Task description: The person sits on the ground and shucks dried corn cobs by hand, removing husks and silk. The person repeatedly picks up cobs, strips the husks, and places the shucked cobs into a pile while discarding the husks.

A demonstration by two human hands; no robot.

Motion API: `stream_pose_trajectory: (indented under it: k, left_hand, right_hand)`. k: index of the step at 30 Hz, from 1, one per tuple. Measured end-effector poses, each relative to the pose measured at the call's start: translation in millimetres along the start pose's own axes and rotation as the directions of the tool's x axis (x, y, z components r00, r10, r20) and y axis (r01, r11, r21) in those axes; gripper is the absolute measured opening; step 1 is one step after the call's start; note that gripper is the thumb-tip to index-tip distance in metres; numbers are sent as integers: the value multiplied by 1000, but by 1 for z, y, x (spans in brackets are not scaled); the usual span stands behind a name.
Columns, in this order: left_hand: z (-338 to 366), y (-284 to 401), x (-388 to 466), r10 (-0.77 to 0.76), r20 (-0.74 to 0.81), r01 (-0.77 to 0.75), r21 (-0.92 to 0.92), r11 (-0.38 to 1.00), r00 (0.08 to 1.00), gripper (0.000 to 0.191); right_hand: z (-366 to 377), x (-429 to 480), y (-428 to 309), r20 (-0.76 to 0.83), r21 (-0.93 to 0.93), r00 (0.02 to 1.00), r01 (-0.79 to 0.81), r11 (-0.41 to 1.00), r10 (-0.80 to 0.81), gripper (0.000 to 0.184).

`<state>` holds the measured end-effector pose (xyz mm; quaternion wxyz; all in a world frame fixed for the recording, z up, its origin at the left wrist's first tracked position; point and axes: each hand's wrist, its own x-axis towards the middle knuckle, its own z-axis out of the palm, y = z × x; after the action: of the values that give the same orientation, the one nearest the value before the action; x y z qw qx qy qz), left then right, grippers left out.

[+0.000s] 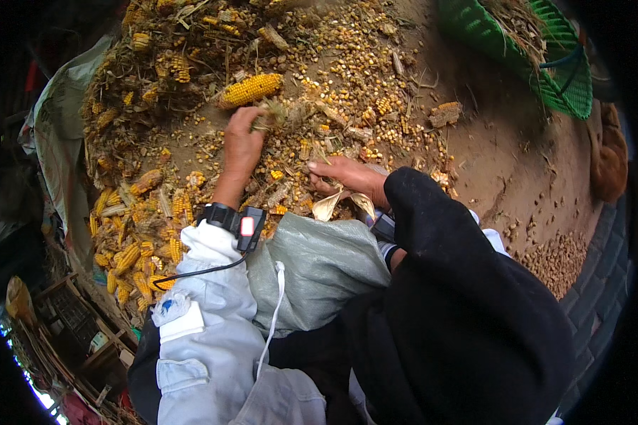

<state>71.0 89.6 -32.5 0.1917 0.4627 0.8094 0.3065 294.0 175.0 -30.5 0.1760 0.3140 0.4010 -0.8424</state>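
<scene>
My left hand (243, 137) is over the heap with its fingers curled on a blurred tuft of dry corn silk (271, 116). Just beyond its knuckles lies a yellow ear of corn (251, 90), its kernels mostly in place. To the right, my right hand (348, 175) is low over the debris, thumb pointing left. Pale leaves of a dry corn husk (327, 206) stick out below its curled fingers, which hide the rest of it. Loose corn kernels (345, 95), chaff and broken cobs surround both hands.
Broken corn ears (138, 255) are piled at the left, beside a woven plastic sheet (58, 122). A green basket (569, 79) with dry stalks stands at upper right. Small brown lumps (555, 260) lie at the right. A grey-green woven sack (319, 265) covers my lap.
</scene>
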Motion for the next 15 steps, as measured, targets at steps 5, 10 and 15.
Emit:
stream_pose_trajectory:
  k: [5, 10, 15]
  left_hand:
    - [-5, 29, -5, 244, -78, -246, -10, 969, 967, 26]
    - [26, 45, 1, 198, 353, -314, 310, 897, 914, 37]
    - [5, 23, 17, 47, 162, -73, 157, 985, 986, 26]
  right_hand:
    - [-3, 2, 2, 88, 89, 995, 27, 996, -35, 33]
    - [-2, 4, 3, 34, 70, 999, -15, 997, 13, 34]
    - [0, 3, 3, 35, 52, 999, -6, 999, 5, 35]
